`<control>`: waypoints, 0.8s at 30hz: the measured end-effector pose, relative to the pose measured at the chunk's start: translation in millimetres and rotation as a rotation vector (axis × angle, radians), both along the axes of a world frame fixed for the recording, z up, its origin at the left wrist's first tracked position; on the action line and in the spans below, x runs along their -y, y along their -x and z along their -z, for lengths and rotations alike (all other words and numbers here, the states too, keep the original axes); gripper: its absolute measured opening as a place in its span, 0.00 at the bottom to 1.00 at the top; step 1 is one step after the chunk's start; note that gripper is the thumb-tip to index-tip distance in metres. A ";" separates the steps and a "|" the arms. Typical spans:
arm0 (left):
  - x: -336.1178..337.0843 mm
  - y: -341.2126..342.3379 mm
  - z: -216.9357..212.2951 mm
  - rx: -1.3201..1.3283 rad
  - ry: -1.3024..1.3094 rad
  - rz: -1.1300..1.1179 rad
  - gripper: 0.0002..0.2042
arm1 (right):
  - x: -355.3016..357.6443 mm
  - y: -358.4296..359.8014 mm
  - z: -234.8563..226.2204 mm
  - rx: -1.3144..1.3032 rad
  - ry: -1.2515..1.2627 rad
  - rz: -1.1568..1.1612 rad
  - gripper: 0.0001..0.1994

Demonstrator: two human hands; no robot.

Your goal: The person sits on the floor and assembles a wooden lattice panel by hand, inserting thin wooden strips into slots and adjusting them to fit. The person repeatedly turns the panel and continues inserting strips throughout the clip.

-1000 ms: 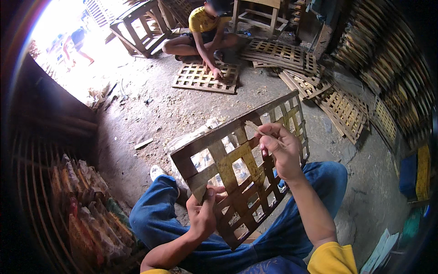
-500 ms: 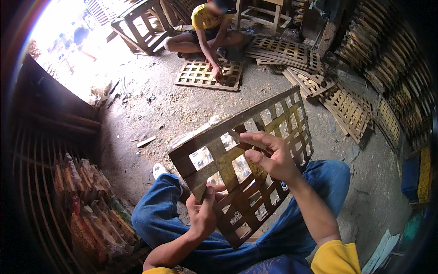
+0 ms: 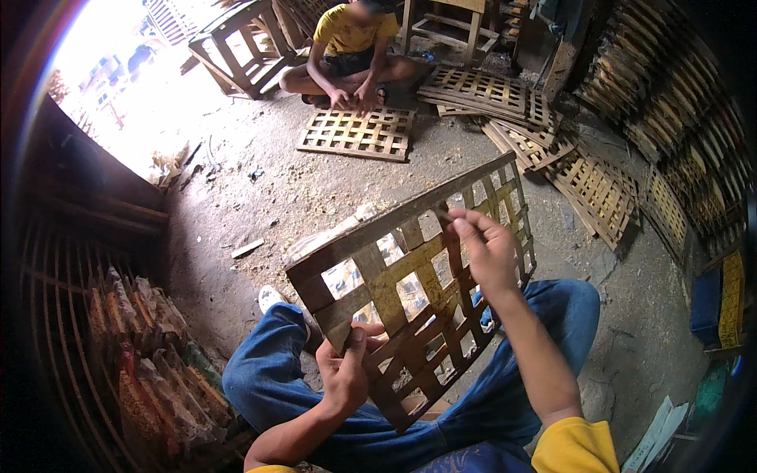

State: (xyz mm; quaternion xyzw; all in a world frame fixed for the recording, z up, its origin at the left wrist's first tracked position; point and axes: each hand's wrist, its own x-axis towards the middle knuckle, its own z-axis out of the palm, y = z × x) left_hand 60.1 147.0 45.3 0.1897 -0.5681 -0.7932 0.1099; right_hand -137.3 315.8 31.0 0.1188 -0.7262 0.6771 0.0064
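A woven lattice panel [image 3: 381, 288] of flat wooden strips, with a thick wooden bar along its far edge, is tilted over my lap. My left hand [image 3: 347, 370] grips its left side, thumb on top and fingers behind. My right hand [image 3: 490, 256] is above the panel's upper middle, pinching a thin slat [image 3: 443, 213] close to the bar. The fingertips partly hide how that slat sits in the weave.
Across the floor a co-worker [image 3: 355, 35] sits with both hands on another lattice panel [image 3: 355, 148]. More panels lie piled [image 3: 591, 185] at the right, before tall stacks [image 3: 654, 87]. Plastic-wrapped bundles [image 3: 158, 370] stand at the left. A wooden stand [image 3: 236, 51] is at the back.
My right hand's fingers have closed from a looser spread into a pinch at the slat near the bar. The co-worker's hands have come together at their panel's far edge.
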 end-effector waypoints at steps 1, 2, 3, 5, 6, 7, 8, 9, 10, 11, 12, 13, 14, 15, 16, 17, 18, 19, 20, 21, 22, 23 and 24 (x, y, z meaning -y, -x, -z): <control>-0.1 -0.1 -0.3 -0.008 0.004 -0.005 0.12 | -4.4 4.4 -0.3 0.025 -0.005 0.016 0.10; -0.5 -0.4 -1.5 -0.011 0.008 -0.016 0.12 | -5.9 6.4 -0.6 0.051 -0.009 0.031 0.10; -2.0 0.7 -3.1 -0.016 0.010 -0.024 0.13 | -5.3 5.7 -2.2 -0.064 -0.073 0.061 0.10; -2.2 1.8 -5.2 -0.019 0.021 -0.024 0.13 | -2.6 -4.5 -5.2 -0.043 -0.036 0.026 0.10; -1.4 1.6 -5.6 -0.015 0.033 -0.014 0.14 | -0.3 -9.6 -5.1 -0.030 -0.017 0.008 0.11; -0.9 1.7 -5.7 -0.012 0.044 -0.004 0.14 | 3.4 -11.9 -4.7 -0.145 0.013 0.001 0.10; -0.9 2.7 -4.6 -0.013 0.049 -0.006 0.14 | 5.3 -12.1 -4.9 -0.162 -0.007 -0.008 0.09; -0.4 2.4 -3.0 -0.009 0.056 -0.011 0.15 | 7.5 -13.1 -4.3 -0.173 -0.026 -0.019 0.09; -0.1 1.9 -2.0 -0.004 0.062 -0.016 0.15 | 8.2 -13.5 -3.9 -0.184 -0.045 -0.030 0.09; 0.4 0.9 -2.0 0.023 0.054 -0.014 0.15 | 6.8 -13.3 -4.0 -0.151 -0.095 -0.053 0.09; 1.3 -0.3 -2.2 0.051 0.045 -0.012 0.15 | 6.4 -13.4 -5.9 -0.121 -0.108 -0.050 0.09; 2.0 -0.8 -2.8 0.076 0.036 -0.009 0.15 | 5.9 -12.9 -9.7 -0.095 -0.122 -0.047 0.08; 2.5 -1.0 -2.1 0.067 0.041 -0.006 0.15 | 5.6 -11.3 -11.9 -0.069 -0.135 -0.044 0.08; 2.9 -1.0 -0.6 0.058 0.045 -0.004 0.15 | 5.8 -4.3 -1.7 -0.126 -0.102 0.031 0.08; 3.0 -1.1 0.1 0.048 0.048 -0.001 0.14 | 2.2 0.3 -0.7 -0.121 -0.090 0.067 0.08; 2.9 -1.0 -1.8 0.034 0.049 -0.007 0.14 | -1.6 4.8 -1.0 -0.118 -0.077 0.100 0.09; 1.7 1.1 -3.9 0.016 0.048 -0.011 0.14 | -5.9 8.9 -0.4 -0.117 -0.065 0.134 0.09; 0.7 3.1 -6.0 -0.002 0.046 -0.015 0.14 | -7.4 11.9 1.2 -0.144 0.024 0.132 0.09; 0.4 4.6 -7.7 0.001 0.044 -0.007 0.14 | -8.7 9.6 1.7 -0.140 -0.007 0.116 0.09; 0.9 4.6 -9.6 0.008 0.046 -0.007 0.14 | -7.9 2.8 -1.3 -0.133 -0.033 0.094 0.10; 1.5 4.2 -10.3 0.015 0.046 -0.007 0.14 | -6.8 -5.2 -6.4 -0.125 -0.060 0.070 0.10; 2.1 4.1 -8.9 0.022 0.032 -0.015 0.15 | 0.4 -15.4 -13.1 -0.119 -0.039 0.001 0.10; 2.4 4.7 -6.0 0.029 0.019 -0.022 0.15 | 3.3 -22.4 -16.5 -0.156 -0.102 -0.088 0.11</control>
